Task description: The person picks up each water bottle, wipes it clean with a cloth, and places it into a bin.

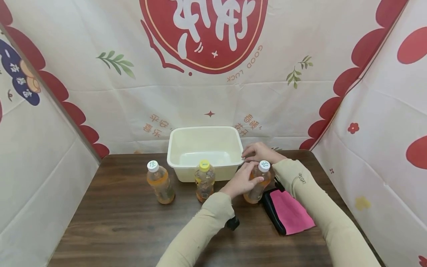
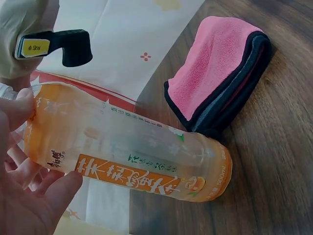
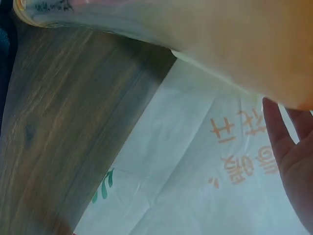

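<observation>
Backdrop: white cloth (image 1: 200, 104) with red and green prints hangs behind and at both sides.
Tabletop: dark wood grain (image 1: 126, 230), carrying the bottles, basin and towel.
Arms: both beige-sleeved; the left forearm (image 1: 197, 231) slants up and rightward from the lower middle, the right (image 1: 328, 211) up and leftward from the lower right, the hands ending close together.
Basin: cream, rectangular (image 1: 186, 175), at the tabletop's back edge.
Towel: pink with dark edging (image 1: 291, 213), folded, beside the right forearm.
Held bottle: clear with an orange label (image 1: 256, 193), near the basin's front right corner, white cap up.
Other bottles: a white-capped one (image 1: 162, 186) left of the basin; a yellow-capped one (image 1: 205, 184) in front of it.
Left hand: (image 1: 241, 182) wraps the held bottle's upper part, fingers and thumb curled round it below the cap.
Right hand: (image 1: 261, 152) lies behind that bottle, back upward, fingers reaching the basin's right rim; whether they pinch it, I cannot tell.
Wrist strap: black with a yellow tag (image 2: 35, 47), on the right sleeve.
</observation>
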Demonstrator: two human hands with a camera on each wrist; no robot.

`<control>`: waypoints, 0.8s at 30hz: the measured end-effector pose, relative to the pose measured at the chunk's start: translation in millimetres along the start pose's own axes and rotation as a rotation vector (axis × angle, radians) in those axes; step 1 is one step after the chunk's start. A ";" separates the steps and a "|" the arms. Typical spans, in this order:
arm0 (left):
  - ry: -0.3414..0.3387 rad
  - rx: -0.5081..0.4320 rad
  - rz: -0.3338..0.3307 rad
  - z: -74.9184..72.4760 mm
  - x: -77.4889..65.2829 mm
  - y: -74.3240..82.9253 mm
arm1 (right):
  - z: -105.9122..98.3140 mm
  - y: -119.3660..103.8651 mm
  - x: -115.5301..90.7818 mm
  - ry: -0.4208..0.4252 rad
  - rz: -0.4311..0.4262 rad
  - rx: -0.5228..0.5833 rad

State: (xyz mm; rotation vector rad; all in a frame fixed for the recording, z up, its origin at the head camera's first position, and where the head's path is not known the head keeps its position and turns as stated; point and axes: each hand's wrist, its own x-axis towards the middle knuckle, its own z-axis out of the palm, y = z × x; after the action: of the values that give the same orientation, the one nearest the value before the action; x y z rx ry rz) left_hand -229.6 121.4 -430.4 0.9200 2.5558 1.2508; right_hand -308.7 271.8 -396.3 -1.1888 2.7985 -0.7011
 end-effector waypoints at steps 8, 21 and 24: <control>-0.005 0.011 0.015 -1.4 0.4 4.2 | 5.4 4.0 1.1 0.018 -0.027 -0.062; -0.019 0.091 0.003 -20.4 -12.8 25.7 | 8.5 3.8 -3.8 0.049 -0.037 -0.096; -0.002 0.091 0.018 -42.9 -19.1 42.2 | 19.4 29.8 -3.2 0.110 -0.111 -0.030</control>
State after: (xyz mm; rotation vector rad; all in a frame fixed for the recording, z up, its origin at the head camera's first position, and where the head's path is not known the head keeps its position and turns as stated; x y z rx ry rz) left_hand -211.4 101.3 -373.4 0.9634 2.6276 1.1466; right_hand -322.9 284.5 -426.5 -1.3613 2.8587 -0.7576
